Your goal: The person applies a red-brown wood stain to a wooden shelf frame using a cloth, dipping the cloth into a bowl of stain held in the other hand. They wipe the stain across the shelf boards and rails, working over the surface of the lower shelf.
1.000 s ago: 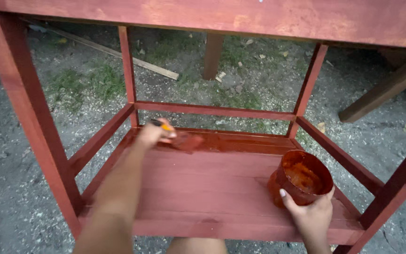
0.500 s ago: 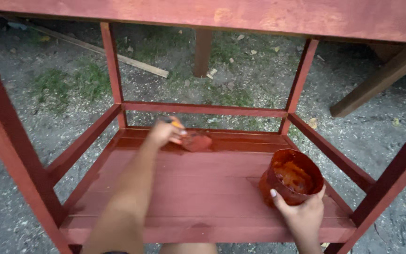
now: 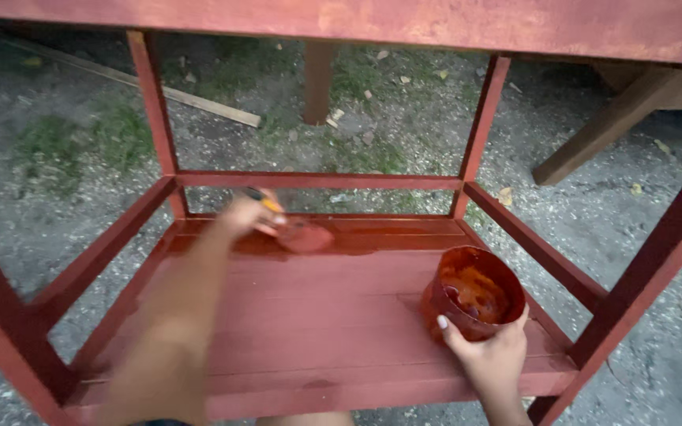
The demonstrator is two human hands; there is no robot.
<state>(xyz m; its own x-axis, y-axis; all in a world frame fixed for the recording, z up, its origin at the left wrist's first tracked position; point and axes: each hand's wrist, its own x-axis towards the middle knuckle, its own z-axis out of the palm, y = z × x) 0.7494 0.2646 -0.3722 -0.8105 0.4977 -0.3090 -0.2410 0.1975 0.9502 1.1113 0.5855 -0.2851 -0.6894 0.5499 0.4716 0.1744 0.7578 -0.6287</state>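
**Brush on the far boards**

The paintbrush [image 3: 297,231] rests on the shelf's [image 3: 317,315] wet back edge — gripped in the left hand [image 3: 246,214]. The right hand [image 3: 489,359] clasps the paint bowl [image 3: 474,293] near the front right — gravel [image 3: 404,134] beyond.

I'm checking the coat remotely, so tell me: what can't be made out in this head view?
- Brush: smeared by motion; bristles can't be told apart, and the left hand hides most of the handle.
- Cup: the right hand covers its near side; paint depth unclear.
- Shelf: near corners cut off by the bottom edge.
- Top rail: upper part cut off by the top edge.
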